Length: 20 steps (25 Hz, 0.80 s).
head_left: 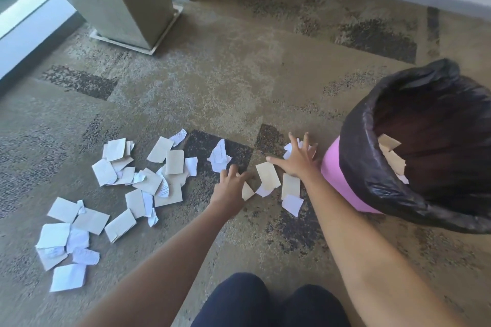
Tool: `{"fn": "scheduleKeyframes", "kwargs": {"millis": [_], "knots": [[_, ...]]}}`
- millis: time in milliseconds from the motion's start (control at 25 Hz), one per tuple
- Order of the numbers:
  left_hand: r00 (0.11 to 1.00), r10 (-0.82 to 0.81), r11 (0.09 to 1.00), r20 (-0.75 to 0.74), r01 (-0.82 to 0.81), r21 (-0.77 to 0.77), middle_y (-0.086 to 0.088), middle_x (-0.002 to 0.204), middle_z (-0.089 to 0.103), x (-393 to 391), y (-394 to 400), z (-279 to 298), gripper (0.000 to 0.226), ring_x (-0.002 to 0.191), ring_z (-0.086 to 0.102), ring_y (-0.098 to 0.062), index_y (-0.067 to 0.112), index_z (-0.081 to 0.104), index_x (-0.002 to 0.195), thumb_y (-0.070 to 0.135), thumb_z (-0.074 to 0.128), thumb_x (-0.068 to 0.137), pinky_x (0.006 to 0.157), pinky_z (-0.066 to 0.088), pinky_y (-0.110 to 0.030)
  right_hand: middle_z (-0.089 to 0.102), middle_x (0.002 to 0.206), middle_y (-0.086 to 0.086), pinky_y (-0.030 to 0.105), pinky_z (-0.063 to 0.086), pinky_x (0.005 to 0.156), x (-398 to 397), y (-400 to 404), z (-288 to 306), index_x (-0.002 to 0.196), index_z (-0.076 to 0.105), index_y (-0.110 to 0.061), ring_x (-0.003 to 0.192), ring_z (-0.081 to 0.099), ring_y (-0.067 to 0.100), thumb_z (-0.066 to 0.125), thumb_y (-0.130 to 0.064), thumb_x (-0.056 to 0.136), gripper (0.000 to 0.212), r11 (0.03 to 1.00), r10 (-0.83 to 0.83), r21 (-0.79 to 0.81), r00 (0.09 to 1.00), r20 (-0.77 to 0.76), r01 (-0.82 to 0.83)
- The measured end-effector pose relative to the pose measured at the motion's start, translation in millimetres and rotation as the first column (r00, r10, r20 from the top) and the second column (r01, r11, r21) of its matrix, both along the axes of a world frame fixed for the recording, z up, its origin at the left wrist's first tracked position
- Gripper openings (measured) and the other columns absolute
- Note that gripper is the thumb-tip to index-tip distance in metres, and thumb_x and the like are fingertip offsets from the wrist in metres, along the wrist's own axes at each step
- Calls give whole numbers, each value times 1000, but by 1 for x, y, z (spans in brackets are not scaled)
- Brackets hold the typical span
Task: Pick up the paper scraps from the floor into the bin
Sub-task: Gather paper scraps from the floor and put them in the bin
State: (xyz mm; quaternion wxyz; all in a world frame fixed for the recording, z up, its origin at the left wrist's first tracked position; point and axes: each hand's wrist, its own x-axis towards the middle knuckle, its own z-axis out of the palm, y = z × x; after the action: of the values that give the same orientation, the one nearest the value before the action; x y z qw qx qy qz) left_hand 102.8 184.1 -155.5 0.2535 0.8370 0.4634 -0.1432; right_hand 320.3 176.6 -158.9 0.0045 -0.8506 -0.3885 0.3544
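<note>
- Your right hand [299, 159] lies flat on the carpet [239, 82] with fingers spread and straight, pressing on white scraps just beside the pink bin [337, 175]
- Your left hand [229, 183] is low on the carpet too, fingers loosely bent; a tan scrap [247, 191] touches its right edge, but you cannot tell whether it is gripped
- Most paper scraps [148, 175] lie in a loose pile to your left, and another cluster [66, 239] sits nearer you, further left
- A few tan and white pieces [291, 186] lie between your two hands
- The bin, lined with a black bag [372, 180], stands to your right and holds some tan scraps [393, 156]
- Your knees [268, 302] show at the bottom edge
</note>
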Motion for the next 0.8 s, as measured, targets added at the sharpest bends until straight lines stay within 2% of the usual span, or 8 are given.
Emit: {"fn": "scheduleKeyframes", "kwargs": {"millis": [120, 240, 320, 400, 480, 560, 680, 800], "knots": [[975, 208, 978, 83, -204, -50, -14, 121, 45, -8, 11, -3, 58, 113, 45, -32, 13, 40, 125, 5, 72, 77, 92, 49, -42, -8, 163, 0, 67, 7, 114, -14, 2, -4, 151, 15, -44, 148, -10, 44, 59, -87, 63, 108, 1000, -2, 7, 1000, 26, 2], [909, 395, 906, 136, -361, -220, -14, 102, 59, -19, 19, -2, 49, 92, 58, -32, 10, 40, 115, 8, 73, 78, 76, 52, -43, 6, 159, 2, 65, 13, 115, -30, -9, -4, 148, 24, -40, 148, 2, 41, 57, -87, 64, 101, 997, 68, 36, 995, 67, -71], [879, 449, 877, 161, -400, -266, -12, 101, 63, -26, 24, 0, 37, 87, 61, -29, 9, 53, 113, 13, 72, 81, 72, 52, -37, 11, 156, 3, 64, 19, 113, -40, -20, -4, 147, 25, -38, 146, 9, 37, 55, -88, 63, 103, 994, 95, 49, 991, 93, -99], [844, 482, 873, 233, -441, -208, -9, 97, 68, -33, 31, 4, 18, 84, 62, -25, 11, 68, 97, 23, 71, 84, 70, 51, -35, 13, 153, 2, 64, 23, 111, -53, -29, -2, 147, 24, -37, 143, 12, 35, 56, -90, 58, 109, 992, 111, 48, 990, 87, -115], [843, 456, 884, 285, -466, -36, -5, 103, 61, -40, 41, 5, 20, 97, 54, -24, 14, 72, 87, 34, 70, 85, 83, 44, -36, 11, 151, 2, 64, 25, 110, -71, -38, -1, 148, 21, -36, 142, 13, 35, 59, -92, 52, 118, 989, 143, 24, 986, 84, -145], [868, 422, 885, 261, -457, 91, -7, 120, 49, -43, 52, 5, 19, 115, 42, -28, 16, 72, 91, 33, 70, 85, 96, 35, -37, 11, 152, 3, 64, 26, 110, -89, -46, -1, 148, 20, -35, 142, 15, 36, 65, -88, 52, 119, 985, 172, 5, 979, 111, -173], [910, 365, 923, 197, -381, 53, -11, 144, 36, -36, 65, 3, 24, 138, 24, -34, 17, 72, 95, 38, 70, 85, 109, 30, -44, 17, 153, 6, 60, 28, 109, -108, -59, -4, 148, 22, -33, 140, 21, 36, 69, -75, 66, 103, 982, 181, 14, 963, 201, -187], [954, 284, 959, 96, -285, -7, -18, 153, 27, -23, 73, -2, 19, 143, 18, -37, 17, 71, 103, 29, 69, 87, 114, 24, -48, 25, 148, 5, 54, 36, 101, -118, -69, -6, 145, 28, -34, 132, 29, 34, 68, -61, 79, 82, 980, 176, 50, 953, 246, -194]]}}
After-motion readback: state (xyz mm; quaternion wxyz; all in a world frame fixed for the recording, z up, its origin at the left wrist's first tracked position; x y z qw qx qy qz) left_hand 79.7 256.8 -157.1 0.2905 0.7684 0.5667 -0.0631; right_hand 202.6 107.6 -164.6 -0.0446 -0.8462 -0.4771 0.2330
